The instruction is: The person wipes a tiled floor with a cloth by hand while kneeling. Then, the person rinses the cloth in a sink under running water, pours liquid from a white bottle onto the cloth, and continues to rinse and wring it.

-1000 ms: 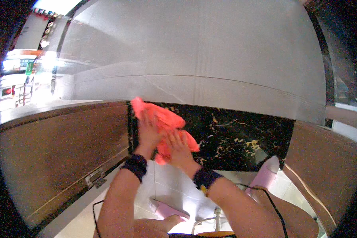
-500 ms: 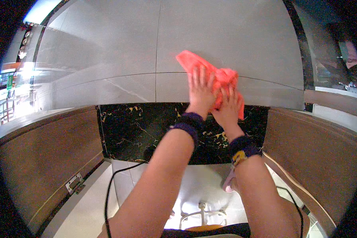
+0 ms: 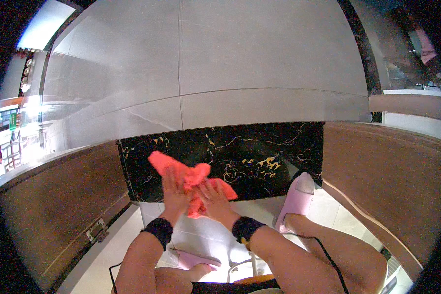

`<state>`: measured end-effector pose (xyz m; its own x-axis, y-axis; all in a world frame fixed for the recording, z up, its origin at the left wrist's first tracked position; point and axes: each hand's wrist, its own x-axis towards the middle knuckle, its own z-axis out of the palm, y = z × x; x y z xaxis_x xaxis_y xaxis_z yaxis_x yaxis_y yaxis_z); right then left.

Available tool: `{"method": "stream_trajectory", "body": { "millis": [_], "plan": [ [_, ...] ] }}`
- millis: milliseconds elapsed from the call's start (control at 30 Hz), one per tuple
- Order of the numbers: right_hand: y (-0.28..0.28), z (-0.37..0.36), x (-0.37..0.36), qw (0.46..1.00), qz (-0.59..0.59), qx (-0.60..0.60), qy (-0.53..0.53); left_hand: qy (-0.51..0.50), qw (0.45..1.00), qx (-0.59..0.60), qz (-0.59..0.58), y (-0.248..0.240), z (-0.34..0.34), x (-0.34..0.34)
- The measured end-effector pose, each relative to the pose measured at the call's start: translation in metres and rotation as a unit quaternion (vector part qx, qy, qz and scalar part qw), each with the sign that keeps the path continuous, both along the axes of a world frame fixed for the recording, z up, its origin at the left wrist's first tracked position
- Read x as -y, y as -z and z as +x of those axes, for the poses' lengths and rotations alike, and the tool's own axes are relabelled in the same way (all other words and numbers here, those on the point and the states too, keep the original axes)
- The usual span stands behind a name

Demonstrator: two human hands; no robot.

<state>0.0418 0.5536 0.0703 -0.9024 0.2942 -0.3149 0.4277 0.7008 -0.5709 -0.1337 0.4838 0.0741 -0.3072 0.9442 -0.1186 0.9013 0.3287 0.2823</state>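
A bunched coral-red cloth lies against the black marble panel, toward its left part and its lower edge. My left hand holds the cloth's left side, fingers laid along it and pointing up. Close beside it, my right hand grips the cloth from the right, its fingers slanting up and to the left. One end of the cloth sticks out at upper left, and another reaches past my right fingers. Both palms face the surface, so what lies under them is hidden.
Grey tiles rise above the marble. Brown side panels stand at left and right. My feet wear pink slippers, the right slipper near the marble. A black cable crosses my right leg.
Both hands and the cloth have moved down and left, from the grey tiles onto the black marble. My right slipper now shows more fully, and the left one has come into sight.
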Motion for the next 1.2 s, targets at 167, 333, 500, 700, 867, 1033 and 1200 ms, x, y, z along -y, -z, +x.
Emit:
{"method": "stream_trajectory", "body": {
  "millis": [167, 333, 500, 700, 867, 1033, 1200],
  "plan": [
    [-0.019, -0.126, -0.079, 0.989, 0.093, -0.072, -0.089, -0.172, 0.975, -0.137, -0.027, 0.034, -0.086, -0.003],
    [0.03, -0.148, -0.194, 0.971, 0.205, -0.126, -0.006, -0.372, 0.908, -0.058, -0.183, 0.08, -0.098, -0.155],
    [0.013, -0.095, -0.286, 0.971, 0.202, -0.099, 0.081, -0.253, 0.963, -0.066, -0.06, 0.049, -0.048, -0.268],
    [0.0, 0.04, -0.278, 0.949, 0.233, 0.029, 0.21, -0.064, 0.988, -0.007, 0.139, 0.035, 0.076, -0.308],
    [0.003, 0.097, -0.164, 0.929, 0.232, 0.075, 0.278, 0.037, 0.988, 0.072, 0.133, 0.014, 0.128, -0.224],
    [-0.006, 0.1, -0.035, 0.945, 0.155, 0.056, 0.284, 0.068, 0.988, 0.105, 0.093, 0.005, 0.115, -0.096],
    [-0.022, 0.067, 0.062, 0.97, 0.091, 0.212, 0.082, -0.011, 0.997, 0.069, 0.044, 0.01, 0.092, 0.046]
  ]
}}
